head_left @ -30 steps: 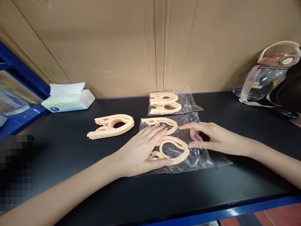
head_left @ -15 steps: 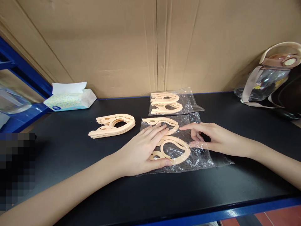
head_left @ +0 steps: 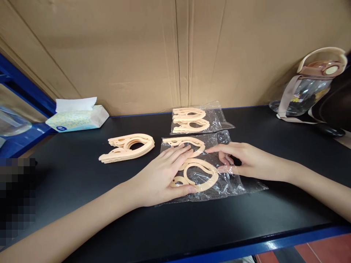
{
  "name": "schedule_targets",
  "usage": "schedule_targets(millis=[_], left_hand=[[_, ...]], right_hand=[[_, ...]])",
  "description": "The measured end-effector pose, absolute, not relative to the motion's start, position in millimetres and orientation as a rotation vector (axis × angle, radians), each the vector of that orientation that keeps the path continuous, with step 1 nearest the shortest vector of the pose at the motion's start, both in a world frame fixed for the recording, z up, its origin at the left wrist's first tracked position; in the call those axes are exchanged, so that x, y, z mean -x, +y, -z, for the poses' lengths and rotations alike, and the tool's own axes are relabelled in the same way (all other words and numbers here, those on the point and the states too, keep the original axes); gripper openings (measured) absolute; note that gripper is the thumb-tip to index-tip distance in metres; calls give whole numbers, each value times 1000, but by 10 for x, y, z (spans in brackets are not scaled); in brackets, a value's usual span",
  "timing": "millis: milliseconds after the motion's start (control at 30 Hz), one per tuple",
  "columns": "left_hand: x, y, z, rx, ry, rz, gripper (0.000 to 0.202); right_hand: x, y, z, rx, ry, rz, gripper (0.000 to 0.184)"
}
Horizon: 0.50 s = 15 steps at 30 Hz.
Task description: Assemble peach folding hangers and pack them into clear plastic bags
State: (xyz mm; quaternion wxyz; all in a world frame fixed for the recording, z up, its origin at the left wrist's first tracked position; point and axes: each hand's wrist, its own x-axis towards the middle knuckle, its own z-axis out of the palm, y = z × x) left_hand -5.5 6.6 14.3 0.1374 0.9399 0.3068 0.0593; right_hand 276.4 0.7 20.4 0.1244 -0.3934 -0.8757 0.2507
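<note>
My left hand point(head_left: 160, 174) lies flat, fingers stretched out, over a clear plastic bag point(head_left: 233, 188) on the black tabletop. Inside that bag are beige folded hangers point(head_left: 210, 179), partly covered by my palm and fingers. From the right, my right hand point(head_left: 238, 159) reaches over the bag with index finger and thumb apart, their tips at the hangers' rounded ends. Its other fingers are curled, with nothing visible held. A stack of loose folded hangers point(head_left: 146, 146) rests left of the bag. Behind it lies a second clear bag point(head_left: 218, 118) with more folded hangers point(head_left: 201, 114) inside.
At the back left sits a tissue pack point(head_left: 78, 118) with a tissue sticking out. A clear water bottle point(head_left: 309, 91) with a strap stands at the back right, beside a dark object point(head_left: 336, 106). Cardboard point(head_left: 131, 54) backs the table, and a blue edge point(head_left: 257, 246) runs along its front.
The whole view has shifted slightly, so things appear a little farther left. Both hands keep the same pose on the bag.
</note>
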Motion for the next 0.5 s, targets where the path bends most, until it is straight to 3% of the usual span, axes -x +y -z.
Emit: schedule_targets(millis=[500], left_hand=[[71, 67, -110, -2728, 870, -215, 85]], right_hand=[[-2787, 16, -162, 1171, -2547, -759, 47]])
